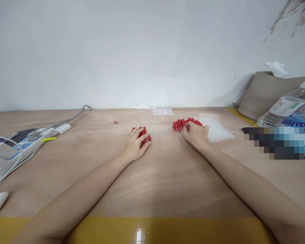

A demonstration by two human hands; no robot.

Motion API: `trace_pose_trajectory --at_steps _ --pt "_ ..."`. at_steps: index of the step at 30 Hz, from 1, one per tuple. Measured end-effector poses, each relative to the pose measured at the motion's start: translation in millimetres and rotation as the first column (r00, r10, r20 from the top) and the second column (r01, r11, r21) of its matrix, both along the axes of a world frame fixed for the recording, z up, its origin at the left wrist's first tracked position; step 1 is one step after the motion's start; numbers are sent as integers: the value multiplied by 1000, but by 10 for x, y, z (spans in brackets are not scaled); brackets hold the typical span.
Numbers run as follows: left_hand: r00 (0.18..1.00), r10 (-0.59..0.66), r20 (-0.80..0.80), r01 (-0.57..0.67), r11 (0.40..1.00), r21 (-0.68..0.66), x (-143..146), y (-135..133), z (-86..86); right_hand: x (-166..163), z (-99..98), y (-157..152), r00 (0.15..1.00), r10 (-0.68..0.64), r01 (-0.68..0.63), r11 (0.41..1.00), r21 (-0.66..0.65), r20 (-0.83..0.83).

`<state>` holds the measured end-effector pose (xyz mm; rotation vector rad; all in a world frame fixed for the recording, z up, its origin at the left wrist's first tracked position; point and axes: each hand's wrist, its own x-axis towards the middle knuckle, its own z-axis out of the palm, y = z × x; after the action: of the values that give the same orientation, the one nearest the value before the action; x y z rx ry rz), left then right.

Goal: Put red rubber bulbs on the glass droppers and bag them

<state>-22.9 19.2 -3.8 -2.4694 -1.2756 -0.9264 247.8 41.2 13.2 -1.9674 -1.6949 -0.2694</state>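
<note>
A row of several clear tubes with red caps lies across the wooden table, red caps showing at both ends. My left hand rests on the left end with its fingers curled over the red caps there. My right hand covers the right end, fingers bent over the red caps. Both hands press against the bundle from opposite sides.
Clear plastic bags lie right of the tubes, a smaller one behind them. A power strip with cables sits at the left. Water bottles and a beige bag stand at the right. A white wall backs the table.
</note>
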Motion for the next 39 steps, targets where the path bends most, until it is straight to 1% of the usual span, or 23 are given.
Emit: trace_pose_trajectory --at_steps 3,6,9,12,15,17,21,22,24,26,27,28,29,30,31,33,34,35,36,37,39 --pt "999 37 9 -38 998 60 62 41 20 -99 23 -1 995 93 -93 995 18 25" --pt "998 65 19 -66 994 91 136 93 40 -264 59 25 985 150 -144 987 -64 90" --pt "994 102 35 -105 988 110 189 137 42 -413 113 80 981 142 -113 972 -207 129" --pt "990 127 53 -132 985 114 210 163 30 -488 159 146 988 111 -73 947 -312 107" --pt "990 126 62 -133 984 119 214 170 20 -502 172 214 996 75 -50 920 -389 50" --pt "989 124 83 -134 982 132 215 165 22 -498 162 258 998 55 -42 911 -411 20" --pt "985 85 151 -111 978 174 212 112 45 -489 133 318 1000 19 -16 912 -410 3" --pt "985 58 163 -87 980 182 209 82 52 -488 132 319 1000 13 -10 913 -407 5" --pt "987 -31 160 3 986 169 196 3 65 -489 143 288 999 34 -25 926 -377 18" --pt "982 -146 118 134 986 104 177 -94 73 -490 159 207 994 101 -86 951 -298 37" --pt "977 -192 89 188 981 54 166 -142 75 -487 163 150 988 152 -137 960 -243 42" --pt "973 -223 59 223 975 4 157 -185 76 -480 159 86 976 213 -202 962 -185 42" --pt "972 -231 32 232 972 -37 149 -221 77 -466 145 18 958 284 -277 952 -129 40" --pt "975 -224 9 224 973 -61 145 -247 77 -446 120 -50 930 366 -362 929 -75 43" --pt "978 -206 -12 205 977 -66 144 -262 77 -419 83 -113 888 455 -454 890 -30 57" --pt "986 -159 -44 158 987 -32 154 -261 73 -349 -16 -213 768 626 -635 772 37 135" --pt "988 -140 -60 140 990 -12 162 -248 68 -310 -72 -248 704 685 -704 708 58 187" --pt "989 -125 -75 126 992 4 170 -233 62 -275 -126 -273 651 722 -753 654 79 234" --pt "989 -117 -89 118 993 10 179 -218 56 -245 -174 -292 617 740 -782 614 105 267" --pt "988 -115 -100 117 993 10 186 -205 51 -223 -215 -305 599 748 -798 587 136 284" --pt "986 -126 -106 128 992 10 194 -195 48 -208 -265 -328 588 759 -809 555 195 280"
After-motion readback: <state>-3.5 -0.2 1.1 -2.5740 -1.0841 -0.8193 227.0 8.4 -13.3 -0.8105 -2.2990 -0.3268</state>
